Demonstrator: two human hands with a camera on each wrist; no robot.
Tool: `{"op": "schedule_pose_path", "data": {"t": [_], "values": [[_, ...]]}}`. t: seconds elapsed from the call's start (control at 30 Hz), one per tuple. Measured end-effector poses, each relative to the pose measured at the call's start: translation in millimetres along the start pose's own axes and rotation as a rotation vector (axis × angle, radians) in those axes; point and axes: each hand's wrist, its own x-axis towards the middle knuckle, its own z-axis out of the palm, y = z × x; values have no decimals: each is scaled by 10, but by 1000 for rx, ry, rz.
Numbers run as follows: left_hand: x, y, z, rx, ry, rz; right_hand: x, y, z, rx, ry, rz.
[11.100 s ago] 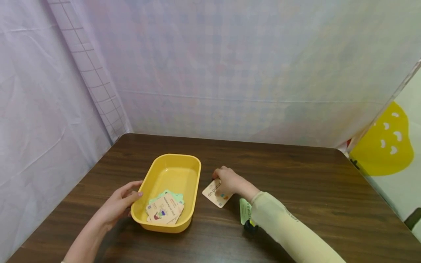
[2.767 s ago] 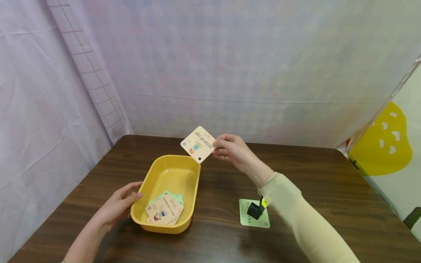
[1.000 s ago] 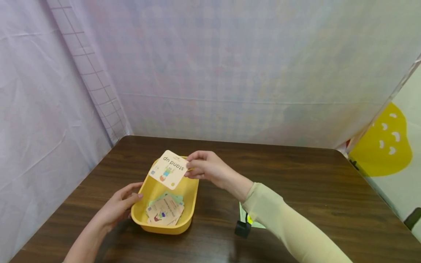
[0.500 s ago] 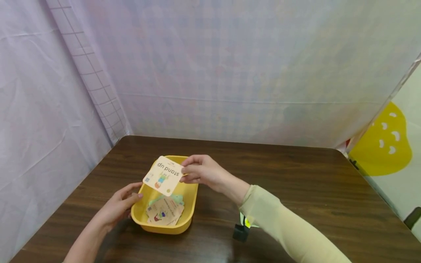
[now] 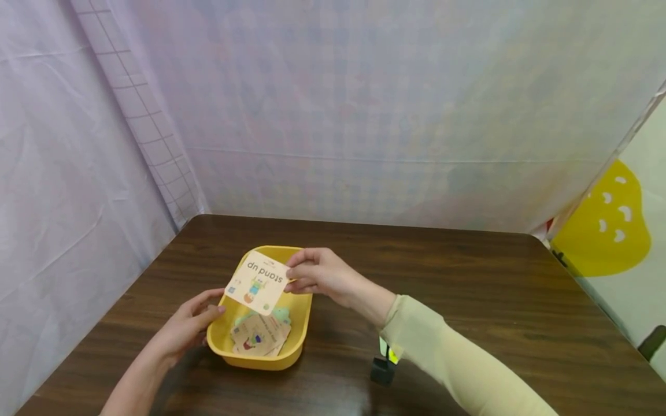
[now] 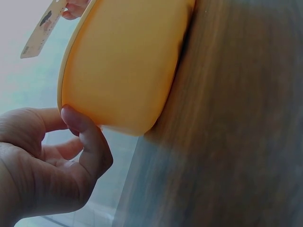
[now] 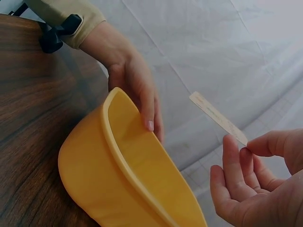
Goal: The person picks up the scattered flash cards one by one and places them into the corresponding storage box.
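A yellow plastic basin (image 5: 262,363) stands on the wooden table. My left hand (image 5: 188,325) grips its left rim, thumb on top; in the left wrist view the fingers (image 6: 94,146) curl against the outer wall. Between thumb and fingers my right hand (image 5: 329,277) pinches the right edge of a cream "stand up" card (image 5: 256,284), tilted above the basin. Seen edge-on in the right wrist view, the card (image 7: 218,116) is held above the rim. Several cream and green cards (image 5: 256,340) lie overlapping at the near end inside the basin.
A green card (image 5: 383,346) lies on the table (image 5: 458,277), mostly hidden by the right sleeve and a small black wrist-worn device (image 5: 382,371). White curtains (image 5: 364,115) hang behind the table and at its left.
My right hand has lifted the "stand up" card off the table and carried it left over the basin, lowering it slightly in the last second. The left hand has stayed on the rim.
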Motion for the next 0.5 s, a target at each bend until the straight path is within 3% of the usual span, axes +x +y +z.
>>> {"op": "schedule_pose_path", "data": {"t": [0.33,0.5], "values": [[0,13,6,-3,6,5,16,-14,17,-12,-9,-6],[-6,18,0,-16,-13,15,12,2,12,-114,42,-22]]}}
